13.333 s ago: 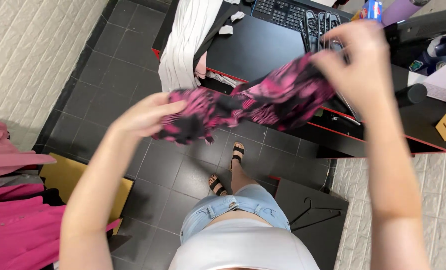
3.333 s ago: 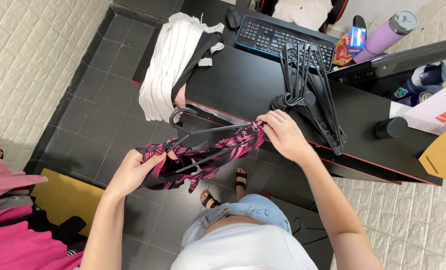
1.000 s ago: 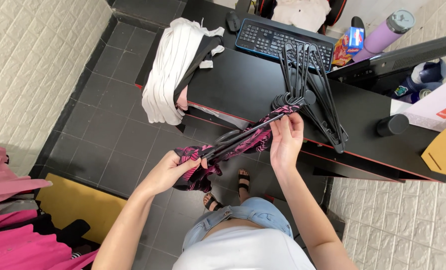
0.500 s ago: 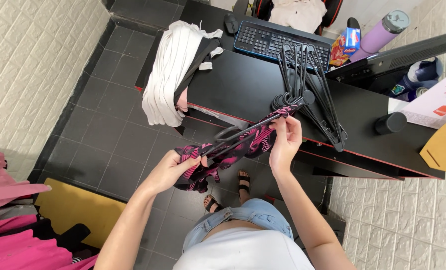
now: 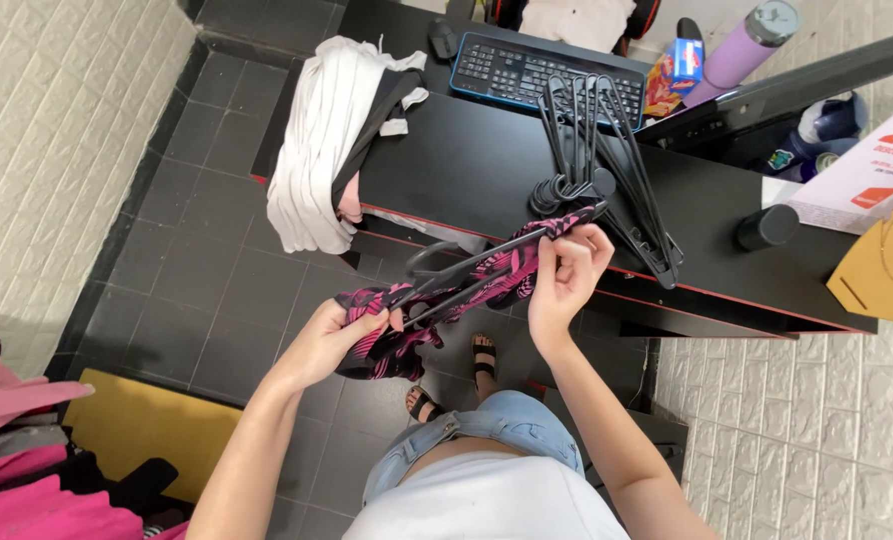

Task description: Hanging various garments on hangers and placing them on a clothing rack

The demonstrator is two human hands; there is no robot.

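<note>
While the pink and black patterned garment point(image 5: 436, 300) is stretched between both hands above the floor, just in front of the black bench point(image 5: 466, 170), a black hanger point(image 5: 466, 270) already runs through it, its hook showing at the upper edge of the cloth. By the look of it the hanger is threaded in but the fit is not finished: the left hand point(image 5: 331, 335) is closed around the bunched lower end, and the right hand point(image 5: 566, 275) pinches the fabric over the hanger's far tip, where it seems not yet seated. Much of the cloth hangs crumpled below the bar. On the bench lie a bundle of bare black hangers point(image 5: 596, 170), a heap of white and black clothes point(image 5: 331, 140) draped over its edge, and a keyboard point(image 5: 526, 75). Pink garments point(image 5: 16, 440) show at the lower left.
</note>
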